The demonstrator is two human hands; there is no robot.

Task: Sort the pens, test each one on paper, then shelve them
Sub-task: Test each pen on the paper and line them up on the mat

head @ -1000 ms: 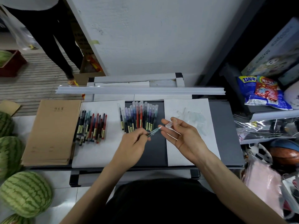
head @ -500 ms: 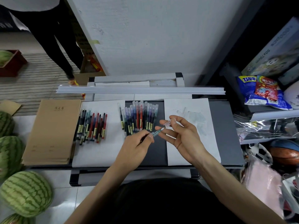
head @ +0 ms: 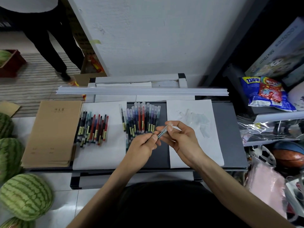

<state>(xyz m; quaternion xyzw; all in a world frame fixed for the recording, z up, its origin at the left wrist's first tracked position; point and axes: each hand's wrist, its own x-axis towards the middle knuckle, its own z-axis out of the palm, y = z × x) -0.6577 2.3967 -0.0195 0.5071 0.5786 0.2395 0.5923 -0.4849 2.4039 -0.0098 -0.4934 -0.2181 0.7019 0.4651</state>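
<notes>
Our left hand (head: 144,143) pinches the barrel of a teal pen (head: 160,134), held over the dark middle of the table (head: 228,129). Our right hand (head: 181,140) pinches the clear cap (head: 166,127) at the pen's far end; we cannot tell whether it is fully on. Just beyond our fingers lies a row (head: 141,119) of capped pens. To the left, a bunch (head: 93,127) rests on a white sheet (head: 102,153). The scribbled paper (head: 197,122) lies under our right hand. Brown notebooks (head: 52,132) sit at the left end.
</notes>
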